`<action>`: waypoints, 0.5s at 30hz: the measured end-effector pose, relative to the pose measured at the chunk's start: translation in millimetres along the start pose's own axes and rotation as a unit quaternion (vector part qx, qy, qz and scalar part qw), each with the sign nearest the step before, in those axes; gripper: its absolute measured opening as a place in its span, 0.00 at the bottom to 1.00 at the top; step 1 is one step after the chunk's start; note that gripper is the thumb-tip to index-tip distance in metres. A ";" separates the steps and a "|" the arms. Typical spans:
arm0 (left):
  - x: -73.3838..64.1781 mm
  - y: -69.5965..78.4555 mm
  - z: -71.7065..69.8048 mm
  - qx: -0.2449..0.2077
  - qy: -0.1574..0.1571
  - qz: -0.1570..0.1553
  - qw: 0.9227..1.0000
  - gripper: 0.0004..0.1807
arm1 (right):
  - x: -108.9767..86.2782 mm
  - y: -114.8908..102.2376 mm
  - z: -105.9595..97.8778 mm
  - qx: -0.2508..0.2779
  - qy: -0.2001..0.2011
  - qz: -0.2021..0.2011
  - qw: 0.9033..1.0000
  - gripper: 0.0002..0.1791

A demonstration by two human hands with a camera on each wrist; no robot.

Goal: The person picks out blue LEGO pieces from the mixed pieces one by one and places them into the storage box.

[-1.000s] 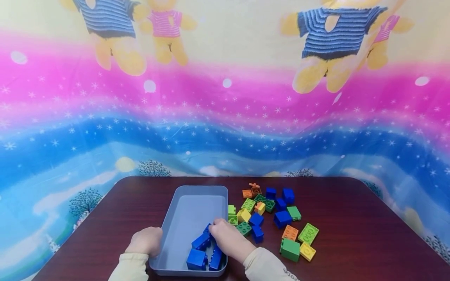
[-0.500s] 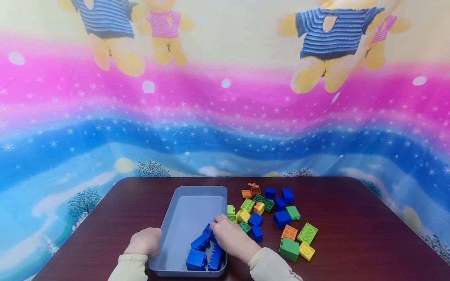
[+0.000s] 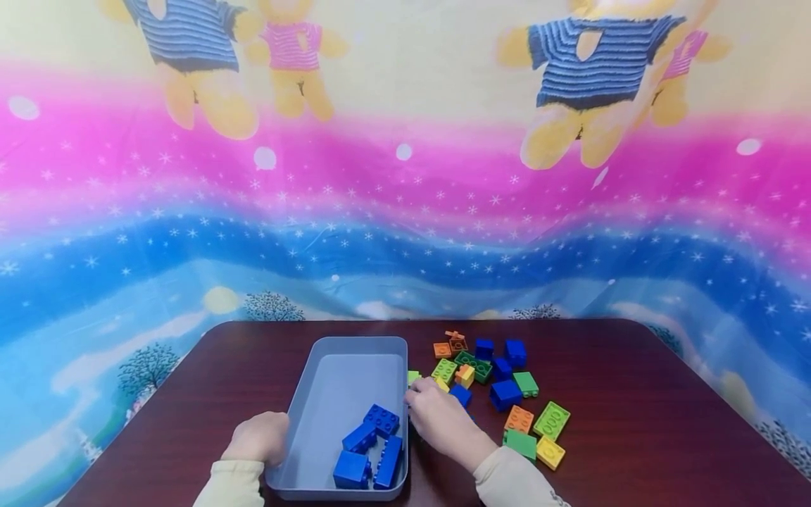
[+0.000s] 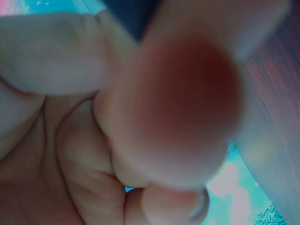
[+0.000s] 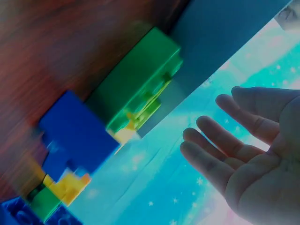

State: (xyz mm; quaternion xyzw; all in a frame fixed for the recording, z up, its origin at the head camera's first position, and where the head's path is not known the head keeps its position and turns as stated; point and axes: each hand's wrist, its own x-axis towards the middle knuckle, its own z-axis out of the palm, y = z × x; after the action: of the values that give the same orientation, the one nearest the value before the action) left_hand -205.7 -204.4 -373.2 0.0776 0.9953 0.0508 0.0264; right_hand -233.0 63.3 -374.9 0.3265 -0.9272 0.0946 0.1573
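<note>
A: What is being gripped at this moment?

B: The left wall of the grey tray (image 3: 345,377) is apparently being pinched by the left hand (image 3: 256,438), its fingers curled; the exact contact is being blurred in the wrist view. Nothing is being grasped by the right hand (image 3: 443,419): its fingers are being held loosely spread, beside the tray's right wall.

A: Where are the bricks being kept?

B: Four blue bricks (image 3: 360,438) are being contained in the tray, toward its near right corner. On the table (image 3: 621,394), right of the tray, more loose blue ones (image 3: 505,396) are being mixed with others, such as a green brick (image 3: 521,444), a yellow brick (image 3: 550,452) and an orange brick (image 3: 519,419).

A: How is a pick best being managed here?

B: Probably with opposite plain sides being pinched and the studs being avoided. Crowded neighbours could easily be nudged, so a descent from above is being favoured. The wall is best being cleared by the knuckles, while the tray is being steadied from the left.
</note>
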 end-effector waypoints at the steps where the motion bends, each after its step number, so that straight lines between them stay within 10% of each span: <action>1: -0.1 -0.1 0.1 0.000 0.001 0.001 1.000 0.12 | -1.2 2.5 -0.8 0.001 0.003 0.007 1.000 0.06; 15: -0.1 -0.2 -0.1 -0.004 0.003 0.001 1.000 0.12 | -18.2 32.7 -8.1 0.040 -0.008 0.081 0.996 0.04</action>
State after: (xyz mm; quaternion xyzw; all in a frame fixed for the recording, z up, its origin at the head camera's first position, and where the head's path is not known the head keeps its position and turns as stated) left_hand -205.7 -204.6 -373.1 0.0781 0.9952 0.0549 0.0238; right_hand -238.5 101.2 -376.1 0.2570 -0.9474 0.1415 0.1282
